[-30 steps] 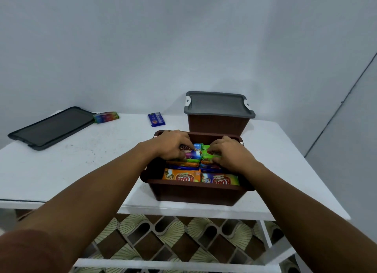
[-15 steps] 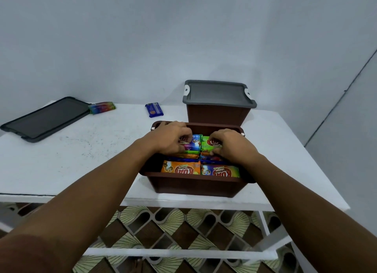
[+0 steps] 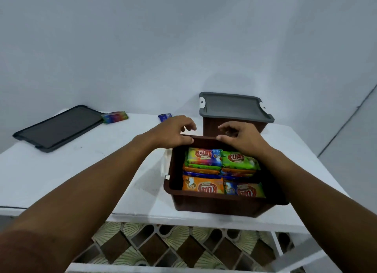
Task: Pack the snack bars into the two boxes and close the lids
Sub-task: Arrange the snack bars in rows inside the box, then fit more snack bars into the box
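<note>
An open brown box [image 3: 214,204] stands near the table's front edge, filled with several colourful snack bars [image 3: 204,157]. My left hand [image 3: 173,133] and my right hand [image 3: 238,138] hover over the box's far rim, fingers curled and apart, thumbs at the rim, holding nothing. Behind it a second brown box [image 3: 212,128] is shut under a grey lid [image 3: 232,106]. A loose grey lid [image 3: 59,127] lies far left. Beside that lid lies a rainbow snack bar [image 3: 115,116]. My left hand partly hides a blue snack bar [image 3: 164,116].
The white table [image 3: 61,170] meets the wall at the back. Its right edge runs close past both boxes. Below the front edge a white frame and patterned floor tiles [image 3: 163,246] show.
Both hands have lifted off the snack bars inside the box and moved back to its far rim. The top bars are uncovered. The view has shifted, so the box appears further right.
</note>
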